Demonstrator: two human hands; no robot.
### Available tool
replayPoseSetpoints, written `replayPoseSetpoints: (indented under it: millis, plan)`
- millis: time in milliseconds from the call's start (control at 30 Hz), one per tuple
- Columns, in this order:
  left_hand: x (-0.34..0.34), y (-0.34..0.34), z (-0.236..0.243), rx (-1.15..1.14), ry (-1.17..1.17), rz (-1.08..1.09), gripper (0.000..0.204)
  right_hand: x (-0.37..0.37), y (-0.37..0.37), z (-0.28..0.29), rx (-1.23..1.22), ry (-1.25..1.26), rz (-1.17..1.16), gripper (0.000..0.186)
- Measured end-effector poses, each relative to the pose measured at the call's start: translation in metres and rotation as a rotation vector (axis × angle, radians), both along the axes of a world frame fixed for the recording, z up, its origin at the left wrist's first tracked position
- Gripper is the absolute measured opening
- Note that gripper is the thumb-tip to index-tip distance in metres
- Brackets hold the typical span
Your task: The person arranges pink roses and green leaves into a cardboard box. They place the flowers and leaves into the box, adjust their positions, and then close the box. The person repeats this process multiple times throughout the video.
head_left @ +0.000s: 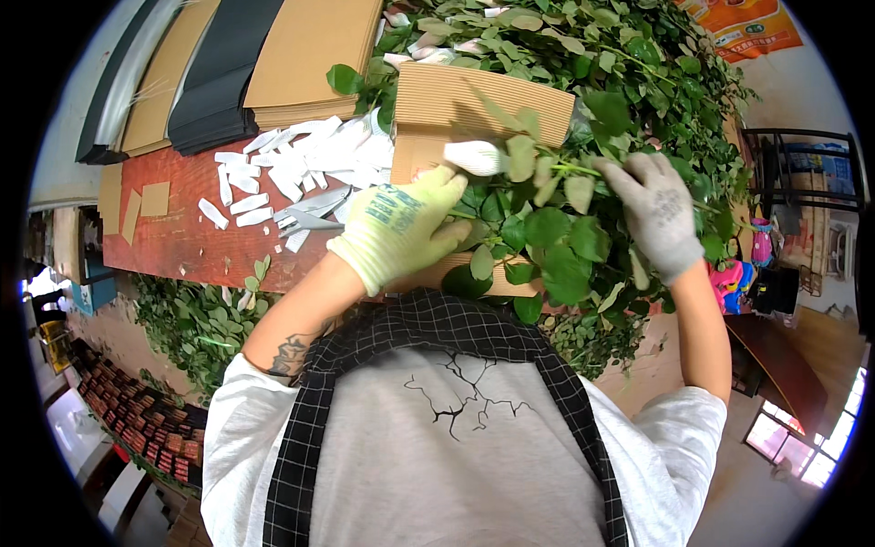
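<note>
My left hand [401, 221], in a pale yellow-green glove, curls at the edge of a corrugated cardboard sheet [488, 96]. A green stem comes out between its thumb and fingers, whose tips are partly hidden. Just above those fingers lies a rose head in a white net sleeve [476, 158]. Its leafy stem [572, 170] runs right to my right hand [654, 205], gloved in grey, with bent fingers closed on that stem. Broad green leaves [549, 228] spread between both hands and cover part of the cardboard below.
White net sleeves [310, 155] lie heaped on the red table [182, 196], beside a grey stapler-like tool [314, 211]. Stacks of brown cardboard [310, 50] and black sheets [223, 77] stand back left. A large pile of leafy stems [656, 55] fills the back right. Cut foliage [196, 319] lies below the table.
</note>
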State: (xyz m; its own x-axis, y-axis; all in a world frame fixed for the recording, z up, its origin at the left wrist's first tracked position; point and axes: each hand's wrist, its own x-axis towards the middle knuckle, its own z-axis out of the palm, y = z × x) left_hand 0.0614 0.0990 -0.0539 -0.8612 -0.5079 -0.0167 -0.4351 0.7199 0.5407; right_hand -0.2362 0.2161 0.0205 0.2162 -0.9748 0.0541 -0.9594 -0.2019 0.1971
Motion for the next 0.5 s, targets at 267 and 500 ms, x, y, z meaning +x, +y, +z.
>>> replayPoseSetpoints:
  millis: [267, 500]
  plan:
    - [0.002, 0.006, -0.018, 0.048, -0.083, -0.024, 0.049, 0.016, -0.028, -0.043, 0.093, 0.124, 0.061, 0.04]
    - [0.004, 0.007, -0.008, 0.066, -0.205, -0.042, 0.052, 0.092, -0.081, -0.076, 0.217, -0.222, 0.007, 0.028]
